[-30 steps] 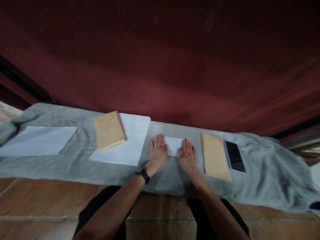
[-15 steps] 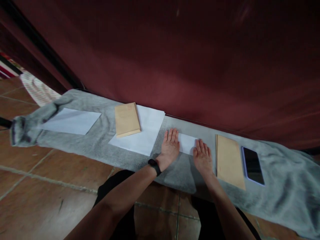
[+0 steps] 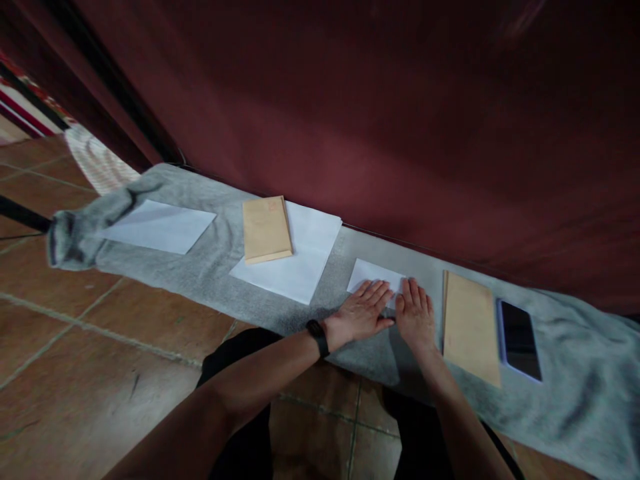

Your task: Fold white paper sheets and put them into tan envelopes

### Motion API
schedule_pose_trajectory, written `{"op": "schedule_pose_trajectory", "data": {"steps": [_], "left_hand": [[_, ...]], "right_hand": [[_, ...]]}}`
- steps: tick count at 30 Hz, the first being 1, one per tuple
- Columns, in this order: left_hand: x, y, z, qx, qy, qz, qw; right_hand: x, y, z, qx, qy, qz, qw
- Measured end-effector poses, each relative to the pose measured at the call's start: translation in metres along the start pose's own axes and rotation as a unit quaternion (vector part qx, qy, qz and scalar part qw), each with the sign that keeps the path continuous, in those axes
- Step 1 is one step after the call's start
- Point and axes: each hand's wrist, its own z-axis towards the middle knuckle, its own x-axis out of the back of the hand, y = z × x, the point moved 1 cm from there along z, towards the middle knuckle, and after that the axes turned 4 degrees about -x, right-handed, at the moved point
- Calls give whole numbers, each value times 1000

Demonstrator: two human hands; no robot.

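Observation:
A small white piece of paper [image 3: 375, 269] lies flat on the grey cloth in front of me. My left hand [image 3: 363, 312] rests on its near edge, fingers stretched out and slightly spread, thumb pointing right. At the paper's right end lies my right hand [image 3: 416, 319], palm down with the fingers extended, its fingertips over the edge. Both hands are open and grip nothing. Their fingers hide the paper's lower part. To the left, a stack of brown envelopes [image 3: 267, 230] sits on larger white sheets [image 3: 314, 243]. More brown envelopes [image 3: 471, 328] lie right of my right hand.
A phone [image 3: 521, 340] with a purple edge lies beyond the right-hand envelopes. Another white sheet [image 3: 163, 227] is at the far left. Grey cloth [image 3: 210, 273] covers the narrow bench-like surface. Behind it rises a dark red upright surface [image 3: 380, 147]; tiled floor [image 3: 110, 360] shows below.
My left hand has moved from the paper's left end to its near edge, sliding right towards my right hand. My right hand stays at the right end. The view has shifted slightly.

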Motion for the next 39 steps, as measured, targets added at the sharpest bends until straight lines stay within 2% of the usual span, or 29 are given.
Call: {"op": "schedule_pose_trajectory", "data": {"steps": [4, 7, 11, 13, 17, 22, 29, 35, 39], "left_hand": [[2, 1, 0, 16, -6, 4, 1000], [3, 1, 1, 19, -9, -2, 1000], [0, 2, 3, 16, -18, -7, 1000], [0, 1, 3, 15, -22, -5, 1000], [4, -3, 0, 27, -12, -5, 1000], [3, -19, -5, 69, 2, -15, 998], [1, -36, -10, 129, 11, -4, 992], [14, -39, -12, 216, 3, 11, 976], [26, -39, -7, 251, 12, -38, 967]], "right_hand": [[3, 1, 1, -14, -6, 29, 999], [5, -2, 1, -13, 3, 97, 995], [7, -17, -5, 48, -28, 218, 974], [7, -26, -10, 77, -49, 236, 968], [8, -31, -18, 80, -34, 185, 979], [8, -26, -22, 83, -9, 116, 990], [6, -21, -23, 49, 10, 87, 995], [8, -19, -25, 34, 12, 66, 997], [9, -20, -24, 19, 1, 59, 998]]}}
